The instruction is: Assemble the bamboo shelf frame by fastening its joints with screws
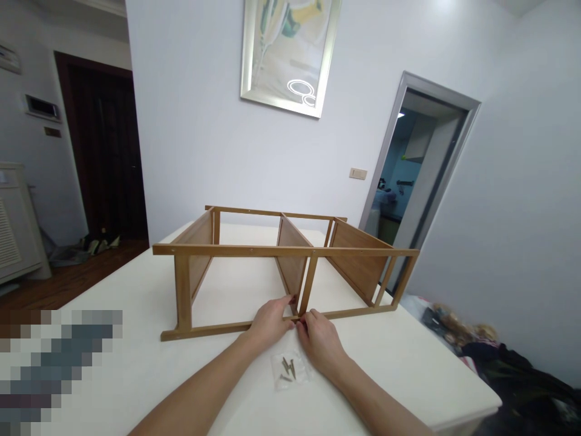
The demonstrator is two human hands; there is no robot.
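A brown wooden shelf frame (254, 250) lies on its side on the white table (127, 303), with three panels standing crosswise between its long rails. My left hand (271, 321) is closed round the near lower rail at the foot of the middle panel (293, 239), its fingers reaching behind the rail. Right beside it, my right hand (321, 340) has its fingers curled together against the same rail, by the foot of the middle upright. What its fingertips pinch, if anything, is hidden. Just below both hands lies a clear plastic bag (301, 374) with several screws (287, 367).
Beyond the table rises a white wall with a framed picture (290, 57). A doorway (408, 157) opens at the right, and a dark door (104, 145) stands at the left. Clothes (508, 375) are heaped past the table's right edge. A blurred patch covers the lower left corner.
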